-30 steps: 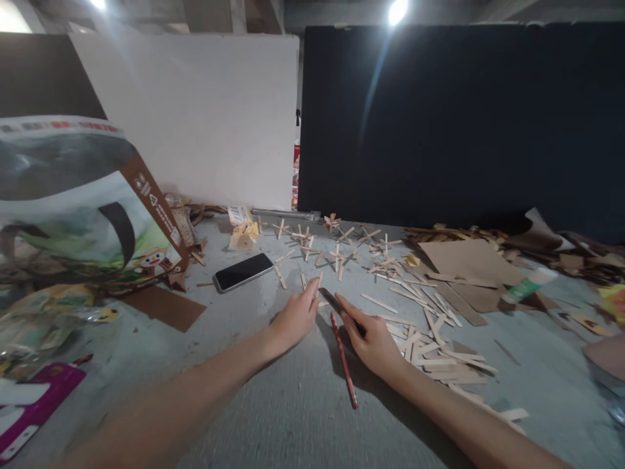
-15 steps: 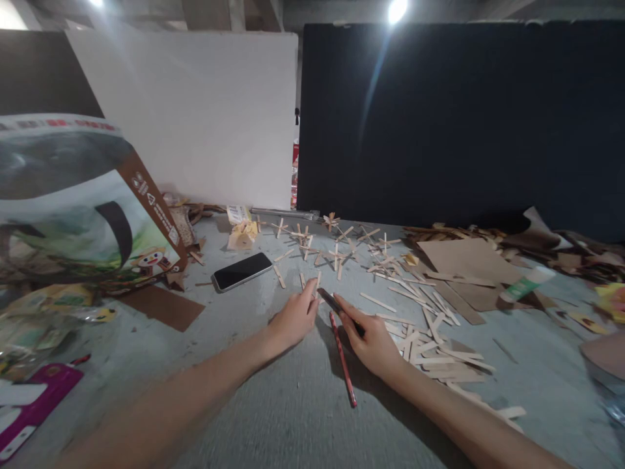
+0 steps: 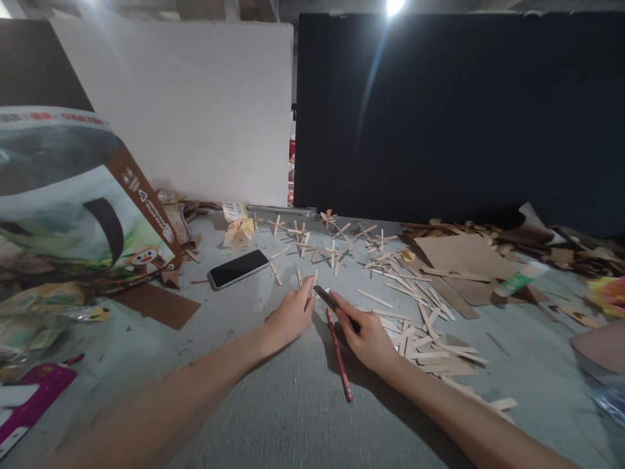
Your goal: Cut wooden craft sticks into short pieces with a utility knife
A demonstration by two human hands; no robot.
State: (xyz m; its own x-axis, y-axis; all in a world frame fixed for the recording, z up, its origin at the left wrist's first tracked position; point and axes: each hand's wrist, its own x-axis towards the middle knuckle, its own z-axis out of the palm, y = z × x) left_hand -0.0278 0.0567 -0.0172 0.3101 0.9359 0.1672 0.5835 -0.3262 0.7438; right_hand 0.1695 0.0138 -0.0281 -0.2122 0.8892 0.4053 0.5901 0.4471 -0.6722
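Note:
My left hand (image 3: pixel 291 314) rests at the middle of the grey table, its fingers closed on a small wooden craft stick (image 3: pixel 315 276) whose end shows past the fingertips. My right hand (image 3: pixel 370 339) grips a slim dark utility knife (image 3: pixel 326 297), its front end pointing at the stick beside my left fingers. Exactly how the tip meets the stick is too small to see. Between my forearms lies a red pencil (image 3: pixel 338 357), close to my right hand. Beyond the hands are several sticks joined into crosses and stars (image 3: pixel 334 250).
A pile of loose craft sticks (image 3: pixel 430 345) lies right of my right hand. Farther right are cardboard sheets (image 3: pixel 459 257) and a glue stick (image 3: pixel 521 279). To the left are a phone (image 3: pixel 238 268), a brown card piece (image 3: pixel 156 305), a large printed bag (image 3: pixel 83 221) and a purple object (image 3: pixel 49 394).
The view has shifted slightly, so everything sits a little up and left. Both hands keep nearly the same pose, with the knife still at the stick.

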